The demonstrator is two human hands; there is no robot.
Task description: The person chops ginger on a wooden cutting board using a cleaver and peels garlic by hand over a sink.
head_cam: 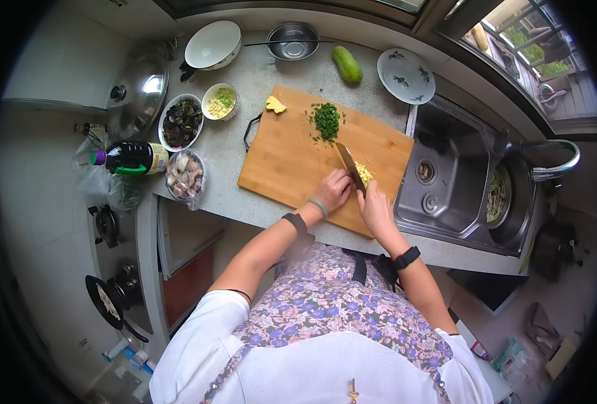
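My right hand (378, 211) grips the handle of a kitchen knife (350, 165), its blade angled over the wooden cutting board (283, 156). Curled close against the blade's left side is my left hand (333, 190); whatever may lie under its fingers is hidden. Finely chopped pale yellow bits, perhaps ginger or garlic (363, 173), lie just right of the blade. Farther up the board sits a heap of chopped green herbs (327, 121). A piece of peeled ginger (276, 105) rests near the board's upper left corner.
Left of the board stand a bowl of dark wood-ear fungus (181, 122), a small bowl of chopped pieces (220, 102), a plastic-wrapped bowl of raw meat (185, 175) and a sauce bottle (132, 157). Behind are a steel bowl (293, 49) and a green gourd (347, 64). The sink (447, 177) adjoins on the right.
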